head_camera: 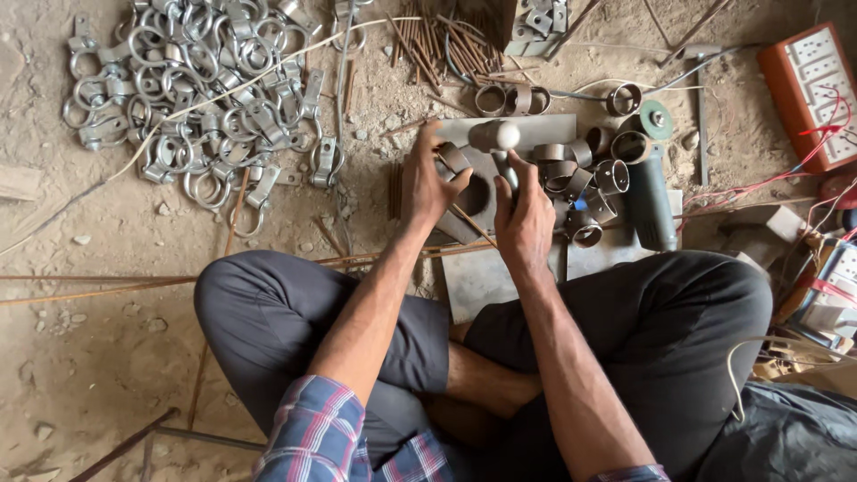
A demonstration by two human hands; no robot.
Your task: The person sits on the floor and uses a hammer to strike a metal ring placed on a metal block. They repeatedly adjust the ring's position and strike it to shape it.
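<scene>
1. Far left: pile of finished metal clamps on the dirt floor, rings with flat tabs, heaped together. A thin pale cord runs across the pile.
2. Top centre: bundle of rusty rods lying fanned out, just beyond the work spot.
3. Left hand: fingers curled around a bent metal strip, pinching it against the steel block. Closed grip, thumb on top.
4. Steel block sits on a flat metal plate right in front of the crossed legs; it has a round hole near its middle.
5. Right hand: wrapped tight around the hammer handle, head pointing away from the body, just above the strip. Head not clearly touching the strip, cannot tell.
6. Right of the hands: cluster of short metal rings, some stacked, some tipped, touching each other.
7. Next right: angle grinder lying on its side beside the rings, green disc end away from the person.
8. Far right: red-orange socket board with red wires trailing down.
</scene>
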